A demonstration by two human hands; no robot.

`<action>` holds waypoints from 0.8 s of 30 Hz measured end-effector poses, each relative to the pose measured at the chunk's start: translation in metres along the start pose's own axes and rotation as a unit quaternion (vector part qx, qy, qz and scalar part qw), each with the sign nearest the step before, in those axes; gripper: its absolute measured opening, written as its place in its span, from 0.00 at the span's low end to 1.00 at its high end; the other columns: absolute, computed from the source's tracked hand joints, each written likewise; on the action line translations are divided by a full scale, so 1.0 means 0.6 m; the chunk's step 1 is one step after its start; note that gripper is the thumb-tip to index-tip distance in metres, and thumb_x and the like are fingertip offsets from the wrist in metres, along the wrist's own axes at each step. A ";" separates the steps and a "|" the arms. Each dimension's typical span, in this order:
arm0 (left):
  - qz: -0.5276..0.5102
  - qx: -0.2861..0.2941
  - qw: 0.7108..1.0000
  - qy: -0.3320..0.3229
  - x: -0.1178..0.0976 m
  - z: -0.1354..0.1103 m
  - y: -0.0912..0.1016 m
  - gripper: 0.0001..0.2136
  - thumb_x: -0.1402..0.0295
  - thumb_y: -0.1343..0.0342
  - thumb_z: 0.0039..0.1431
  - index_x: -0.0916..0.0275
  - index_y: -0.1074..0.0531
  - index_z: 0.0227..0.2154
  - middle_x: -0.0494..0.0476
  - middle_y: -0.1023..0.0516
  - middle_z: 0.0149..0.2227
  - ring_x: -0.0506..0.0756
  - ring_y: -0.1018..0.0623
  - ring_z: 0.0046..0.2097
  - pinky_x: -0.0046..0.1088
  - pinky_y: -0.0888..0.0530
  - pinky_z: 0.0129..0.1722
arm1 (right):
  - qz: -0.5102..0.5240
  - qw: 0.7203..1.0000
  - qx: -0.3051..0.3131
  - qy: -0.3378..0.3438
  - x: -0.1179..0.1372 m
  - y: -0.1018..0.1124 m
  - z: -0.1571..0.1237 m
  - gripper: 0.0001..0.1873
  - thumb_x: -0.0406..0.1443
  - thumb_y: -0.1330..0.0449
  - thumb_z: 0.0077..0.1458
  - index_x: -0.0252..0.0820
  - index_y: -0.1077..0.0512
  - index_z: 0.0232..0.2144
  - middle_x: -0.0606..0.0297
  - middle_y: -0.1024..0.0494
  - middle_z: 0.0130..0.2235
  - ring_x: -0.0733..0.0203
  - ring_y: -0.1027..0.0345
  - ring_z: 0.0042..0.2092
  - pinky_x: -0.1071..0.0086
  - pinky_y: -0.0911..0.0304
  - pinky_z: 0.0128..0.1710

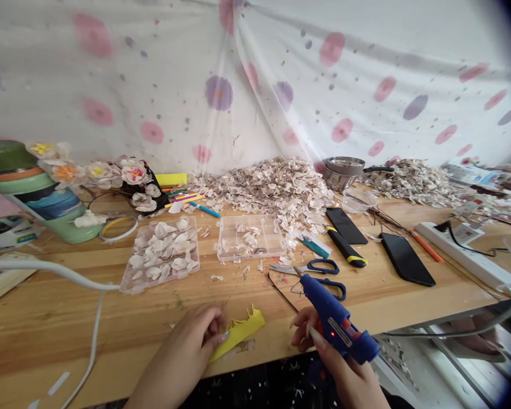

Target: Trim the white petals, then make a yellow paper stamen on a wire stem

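At the table's front edge, my left hand [202, 335] pinches a yellow strip of paper [242, 334] with a fringed upper edge. The strip slants up to the right over the wood. My right hand [323, 343] is wrapped round a blue hot glue gun [333, 318], its nozzle pointing up and left and a small red light glowing. A thin dark stem [282, 292] runs down to the fingers of my right hand; whether they hold it is unclear. Just beyond the nozzle, dark-handled scissors [323, 267] lie with blades apart.
Pale petals fill a clear box [162, 253]; a divided box [252, 237] holds fewer. Behind is a large petal heap [276, 187]. Two black phones [406, 258], a utility knife [344, 246] and a power strip [464, 250] lie right. A white cable [55, 270] crosses the left.
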State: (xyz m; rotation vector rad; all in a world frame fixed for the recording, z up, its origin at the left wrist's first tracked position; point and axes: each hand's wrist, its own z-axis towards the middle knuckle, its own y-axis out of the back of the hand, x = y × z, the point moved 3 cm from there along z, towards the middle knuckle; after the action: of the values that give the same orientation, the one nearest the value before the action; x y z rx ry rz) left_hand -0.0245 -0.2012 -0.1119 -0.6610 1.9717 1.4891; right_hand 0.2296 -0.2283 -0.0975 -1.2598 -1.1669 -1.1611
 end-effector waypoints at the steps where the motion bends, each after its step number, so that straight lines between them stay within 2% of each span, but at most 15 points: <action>1: -0.002 -0.014 1.000 0.006 -0.006 0.003 -0.003 0.05 0.67 0.52 0.55 0.58 0.31 0.31 0.56 0.26 0.34 0.59 0.27 0.38 0.36 0.31 0.41 | 0.021 1.000 0.013 0.000 -0.001 -0.004 0.001 0.14 0.47 0.40 0.58 0.43 0.29 0.34 0.60 0.24 0.36 0.58 0.30 0.35 0.67 0.33 0.36; 3: -0.007 -0.050 0.999 0.018 -0.015 0.008 -0.006 0.06 0.65 0.54 0.57 0.58 0.33 0.31 0.57 0.26 0.35 0.59 0.26 0.39 0.37 0.31 0.42 | 0.056 0.998 0.038 -0.013 -0.006 -0.011 0.003 0.14 0.47 0.40 0.59 0.42 0.30 0.34 0.61 0.26 0.35 0.61 0.31 0.31 0.69 0.34 0.31; 6: -0.025 -0.086 0.996 0.028 -0.015 0.012 -0.001 0.12 0.59 0.57 0.60 0.59 0.32 0.35 0.61 0.24 0.39 0.61 0.25 0.43 0.40 0.31 0.46 | 0.055 0.997 0.047 -0.022 -0.011 -0.010 0.004 0.15 0.48 0.41 0.60 0.41 0.31 0.34 0.63 0.27 0.30 0.63 0.34 0.28 0.70 0.37 0.28; 9: -0.031 -0.086 0.995 0.048 0.009 0.013 0.020 0.20 0.53 0.60 0.62 0.60 0.30 0.41 0.64 0.23 0.42 0.63 0.24 0.45 0.43 0.31 0.48 | 0.042 0.998 0.050 -0.016 -0.009 -0.004 0.004 0.15 0.48 0.41 0.60 0.41 0.31 0.33 0.63 0.28 0.29 0.62 0.34 0.28 0.69 0.38 0.29; 12: -0.011 -0.092 0.994 0.067 0.046 0.008 0.052 0.23 0.50 0.61 0.61 0.61 0.29 0.42 0.64 0.21 0.40 0.64 0.22 0.43 0.44 0.29 0.46 | 0.043 0.997 0.056 -0.019 -0.005 -0.001 0.007 0.15 0.48 0.42 0.61 0.41 0.32 0.33 0.63 0.28 0.28 0.62 0.35 0.28 0.70 0.40 0.28; 15: 0.006 -0.145 0.986 0.079 0.073 -0.002 0.081 0.23 0.49 0.58 0.60 0.60 0.28 0.43 0.63 0.19 0.42 0.64 0.21 0.45 0.43 0.27 0.47 | 0.043 0.998 0.045 -0.023 -0.004 0.000 0.011 0.16 0.48 0.41 0.60 0.42 0.32 0.32 0.64 0.28 0.27 0.63 0.36 0.27 0.70 0.41 0.26; 18: 0.029 -0.192 0.977 0.089 0.077 -0.013 0.091 0.22 0.49 0.55 0.59 0.59 0.27 0.44 0.62 0.19 0.45 0.64 0.21 0.46 0.43 0.26 0.47 | 0.025 0.998 0.035 -0.039 -0.010 0.000 0.009 0.18 0.50 0.39 0.57 0.41 0.33 0.29 0.66 0.30 0.24 0.64 0.37 0.25 0.71 0.42 0.25; 21: 0.051 -0.177 0.983 0.005 0.047 -0.018 0.073 0.19 0.49 0.53 0.61 0.57 0.25 0.42 0.60 0.20 0.45 0.63 0.23 0.48 0.46 0.28 0.51 | -0.052 0.996 0.023 -0.070 -0.019 0.004 -0.003 0.20 0.52 0.40 0.56 0.41 0.32 0.28 0.66 0.30 0.22 0.63 0.37 0.24 0.70 0.42 0.25; 24: 0.065 -0.095 0.990 -0.085 0.005 -0.015 0.034 0.15 0.54 0.48 0.61 0.54 0.26 0.45 0.58 0.23 0.51 0.63 0.26 0.54 0.49 0.31 0.56 | -0.171 0.981 -0.013 -0.089 -0.017 0.009 -0.018 0.17 0.50 0.39 0.53 0.42 0.28 0.31 0.62 0.26 0.27 0.58 0.33 0.29 0.68 0.38 0.28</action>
State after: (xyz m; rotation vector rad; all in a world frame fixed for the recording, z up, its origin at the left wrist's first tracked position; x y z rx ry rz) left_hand -0.0418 -0.2046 -0.0982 -0.4719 1.7888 1.7671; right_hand 0.2339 -0.2394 -0.1078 -1.2320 -1.5524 -1.3351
